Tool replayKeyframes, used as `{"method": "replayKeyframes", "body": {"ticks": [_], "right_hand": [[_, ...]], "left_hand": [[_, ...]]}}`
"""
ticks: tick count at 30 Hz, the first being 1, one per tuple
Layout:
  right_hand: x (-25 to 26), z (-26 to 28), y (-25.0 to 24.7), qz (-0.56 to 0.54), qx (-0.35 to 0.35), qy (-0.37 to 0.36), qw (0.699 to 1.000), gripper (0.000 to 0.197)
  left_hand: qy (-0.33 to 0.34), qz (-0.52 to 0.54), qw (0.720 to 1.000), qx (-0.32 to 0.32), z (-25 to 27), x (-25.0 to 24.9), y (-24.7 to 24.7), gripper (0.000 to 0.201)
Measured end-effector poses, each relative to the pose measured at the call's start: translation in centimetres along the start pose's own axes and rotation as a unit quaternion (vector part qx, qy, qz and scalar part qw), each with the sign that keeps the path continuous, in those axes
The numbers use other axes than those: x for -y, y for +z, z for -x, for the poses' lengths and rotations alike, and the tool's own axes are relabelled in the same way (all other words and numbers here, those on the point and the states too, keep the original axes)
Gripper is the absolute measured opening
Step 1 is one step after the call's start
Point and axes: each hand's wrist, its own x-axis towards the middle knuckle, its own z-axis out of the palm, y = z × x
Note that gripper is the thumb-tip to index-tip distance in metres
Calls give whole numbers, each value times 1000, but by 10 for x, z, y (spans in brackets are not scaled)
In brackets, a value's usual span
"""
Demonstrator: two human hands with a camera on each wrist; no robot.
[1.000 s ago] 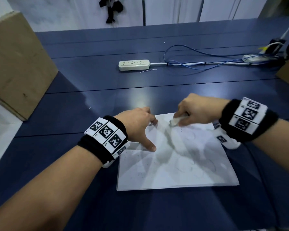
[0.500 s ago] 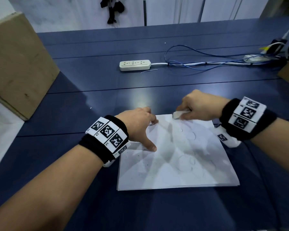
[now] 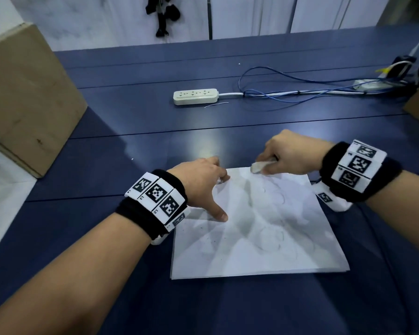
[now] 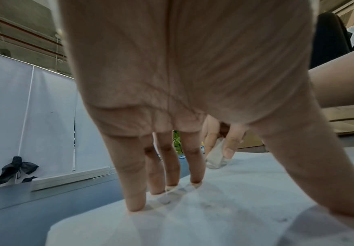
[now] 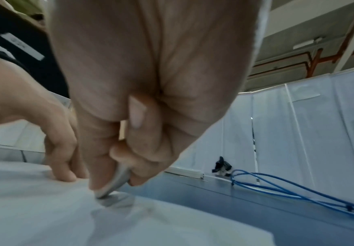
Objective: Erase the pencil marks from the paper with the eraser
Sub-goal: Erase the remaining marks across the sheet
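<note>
two hands work on one sheet. the right hand point(image 3: 292, 154) pinches a whitish eraser point(image 3: 260, 167) between thumb and curled fingers, its lower end touching the paper point(image 3: 264, 238) right at the far edge, about 12 o'clock on the sheet. in the right wrist view the eraser point(image 5: 117, 182) tip meets the paper point(image 5: 45, 216) close to where the blue table point(image 5: 214, 199) begins. the left hand point(image 3: 198, 180) holds nothing; its straight fingers point(image 4: 133, 191) and spread thumb press down on the sheet's far-left corner, about 10 o'clock. faint curved pencil marks point(image 3: 273, 240) show across the middle and right of the paper, with small dark specks toward 8 o'clock. farther off, at 12 o'clock on the table, lies a white power strip point(image 3: 195, 96), blue cables point(image 3: 300, 93) trailing toward 2 o'clock. a cardboard box point(image 3: 27, 93) stands at 10 o'clock.
</note>
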Motion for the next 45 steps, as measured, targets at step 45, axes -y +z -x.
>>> {"method": "replayKeyframes", "body": {"ticks": [45], "right_hand": [[33,45,0,-85,162,-84,980,47]], "left_hand": [[4,-6,1000,2,-2,1,0,90]]}}
